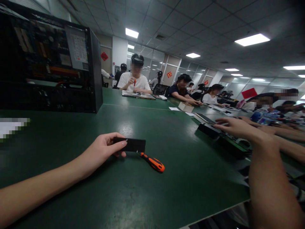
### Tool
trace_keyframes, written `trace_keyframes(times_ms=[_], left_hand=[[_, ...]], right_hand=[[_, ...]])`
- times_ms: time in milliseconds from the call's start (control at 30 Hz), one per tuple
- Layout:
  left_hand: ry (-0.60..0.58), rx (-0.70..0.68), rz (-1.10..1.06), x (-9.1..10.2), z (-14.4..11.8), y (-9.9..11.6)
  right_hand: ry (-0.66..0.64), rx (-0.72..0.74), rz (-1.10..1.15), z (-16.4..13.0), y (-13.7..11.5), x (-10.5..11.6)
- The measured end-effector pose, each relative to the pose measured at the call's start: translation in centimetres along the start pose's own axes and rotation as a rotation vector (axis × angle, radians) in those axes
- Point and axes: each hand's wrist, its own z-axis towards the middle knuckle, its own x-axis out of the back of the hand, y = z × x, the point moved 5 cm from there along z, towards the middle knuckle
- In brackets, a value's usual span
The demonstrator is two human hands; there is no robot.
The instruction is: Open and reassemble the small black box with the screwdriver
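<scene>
A flat, black rectangular plate [135, 145] is pinched between the thumb and fingers of my left hand [108, 145], a little above the green table. Just beyond its lower right corner lies a screwdriver [153, 162] with an orange and black handle; the plate hides part of its shaft. On the right, my right hand [234, 127] reaches out with its fingers stretched and apart, holding nothing. Beneath those fingers sits a long black part [211, 131] with a green edge. Whether the fingertips touch it, I cannot tell.
An open black computer case [95, 73] stands at the left on the green table [124, 190]. A small box [186, 106] and papers [174, 108] lie farther back. Another person's forearm [290, 148] reaches in at the right. Several people sit around the table.
</scene>
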Motion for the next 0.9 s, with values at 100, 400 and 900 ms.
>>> trace_keyframes(times_ms=[100,400,900], left_hand=[[-0.048,-0.005,-0.014,-0.1,-0.2,-0.2],[-0.125,-0.109,-0.033,-1.0,-0.8,0.0],[-0.236,-0.262,0.474,-2.0,-1.7,-0.5]], right_hand=[[-0.082,0.207,0.368,-0.3,-8.2,-0.8],[-0.523,0.577,0.897,-8.5,-28.4,-3.7],[-0.429,0.437,0.869,-5.9,-19.5,0.3]])
